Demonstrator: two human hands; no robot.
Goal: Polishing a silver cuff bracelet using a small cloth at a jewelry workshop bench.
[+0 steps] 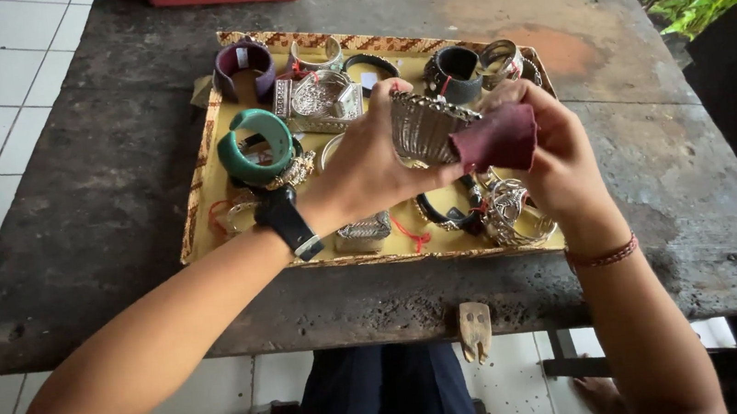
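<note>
Above a yellow tray [203, 218] of bangles on the dark stone counter [90, 202], the left hand [365, 172] grips a wide ribbed silver cuff [423, 127]. The right hand [556, 150] presses a dark red cloth [499, 138] against the cuff's edge. A green bangle [251, 146] lies in the tray, left of the hands.

silver cuff bracelet [423, 125] | ribbed, held above tray | maroon cloth [499, 138] touching
</note>
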